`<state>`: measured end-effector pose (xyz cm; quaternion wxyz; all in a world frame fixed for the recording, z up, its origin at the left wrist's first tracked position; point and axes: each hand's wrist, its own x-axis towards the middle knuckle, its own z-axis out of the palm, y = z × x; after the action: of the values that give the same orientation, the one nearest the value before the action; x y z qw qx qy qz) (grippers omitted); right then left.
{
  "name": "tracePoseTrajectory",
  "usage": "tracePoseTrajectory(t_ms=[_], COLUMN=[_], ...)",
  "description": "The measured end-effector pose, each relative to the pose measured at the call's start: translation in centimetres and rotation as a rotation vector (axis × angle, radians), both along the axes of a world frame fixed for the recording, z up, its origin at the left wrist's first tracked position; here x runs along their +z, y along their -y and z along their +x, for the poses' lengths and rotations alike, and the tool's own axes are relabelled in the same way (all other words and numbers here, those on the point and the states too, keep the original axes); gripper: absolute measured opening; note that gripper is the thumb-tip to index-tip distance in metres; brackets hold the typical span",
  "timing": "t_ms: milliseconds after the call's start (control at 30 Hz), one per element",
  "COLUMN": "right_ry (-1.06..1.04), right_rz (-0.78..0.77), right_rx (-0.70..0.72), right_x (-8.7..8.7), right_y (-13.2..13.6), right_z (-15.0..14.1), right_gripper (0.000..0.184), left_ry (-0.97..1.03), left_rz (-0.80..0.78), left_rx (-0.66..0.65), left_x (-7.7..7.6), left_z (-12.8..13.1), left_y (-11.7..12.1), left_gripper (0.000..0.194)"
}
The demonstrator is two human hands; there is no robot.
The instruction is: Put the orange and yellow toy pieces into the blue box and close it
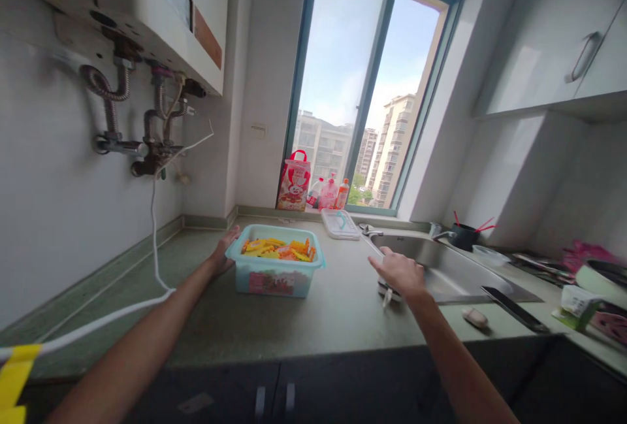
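Note:
A light-blue plastic tub stands on the counter, filled with small yellow and orange packets. My left hand rests at the tub's left side, fingers stretched along the rim and partly hidden by it. To the right of the tub, my right hand is over the near-left edge of the sink, thumb and fingers apart, with nothing visible in it. Below that hand lies a small, partly covered object that I cannot make out. Behind, a clear lid with a teal handle lies flat near the window.
The steel sink takes up the right side, with a black-handled item across its front edge and a pale lump nearby. Bottles and a red bag line the sill. A white hose crosses the left counter.

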<state>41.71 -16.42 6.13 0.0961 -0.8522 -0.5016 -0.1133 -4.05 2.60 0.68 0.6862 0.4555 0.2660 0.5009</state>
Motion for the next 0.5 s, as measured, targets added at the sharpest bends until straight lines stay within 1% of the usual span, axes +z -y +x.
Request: tracePoseTrajectory(t_ms=[67,133,200,267,400,500], right_ry=[-0.058,-0.128,-0.200,-0.236,-0.198,-0.171], right_rz=[-0.006,-0.059,-0.132,-0.167,-0.168,-0.178], right_rx=[-0.149,-0.230,-0.247,-0.238,-0.230,-0.183], right_x=[0.0,-0.2,-0.6,-1.0,-1.7,-2.2], right_y=[2.5,3.3,2.5,1.1,-1.4,-1.8], right_z=[2.3,3.5,3.7,3.2,2.3,2.8], right_gripper=[0.080,0.090,0.095,0.096,0.094,0.088], left_ry=[0.006,0.017,0.022,0.019,0.017,0.010], left_rz=[-0.019,-0.026,-0.027,-0.045,-0.072,-0.052], left_rx=[-0.007,-0.025,-0.033,-0.027,0.020,0.003], left_x=[-0.3,-0.5,-0.5,-0.3,0.2,0.6], left_z=[-0.1,-0.1,-0.1,-0.1,0.2,0.2], left_y=[-0.3,-0.4,-0.4,-0.2,0.3,0.8], left_gripper=[0.039,0.040,0.042,0.044,0.044,0.041])
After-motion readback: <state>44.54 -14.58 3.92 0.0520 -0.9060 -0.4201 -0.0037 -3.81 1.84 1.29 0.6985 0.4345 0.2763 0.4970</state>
